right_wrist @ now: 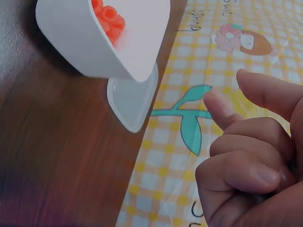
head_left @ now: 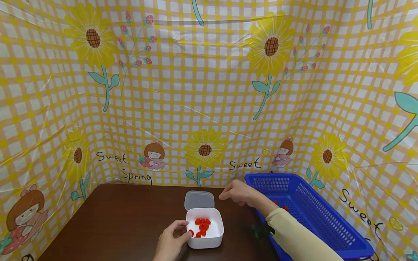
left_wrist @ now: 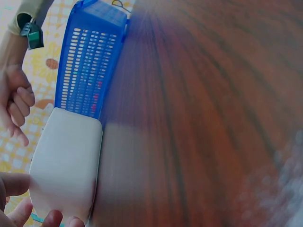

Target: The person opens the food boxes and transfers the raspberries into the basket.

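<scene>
A white square box point(head_left: 205, 243) sits on the table with several small red pieces point(head_left: 203, 227) inside. Their kind is unclear; one shows a round hollow in the right wrist view. My left hand point(head_left: 171, 240) rests against the box's left side, fingertips and thumb touching its wall. Beyond the box lies a clear lid point(head_left: 199, 200), flat on the table. Raised to the right of the lid, my right hand point(head_left: 240, 193) holds nothing. Its thumb and index finger stand apart in the right wrist view, the other fingers curled.
A blue perforated basket point(head_left: 326, 210) stands on the right, with a few red pieces point(head_left: 285, 208) in it. Around the dark wooden table point(head_left: 130, 217) hangs a yellow checked cloth point(head_left: 196, 90). Something dark green point(head_left: 261, 230) hangs at the right sleeve point(head_left: 294, 232).
</scene>
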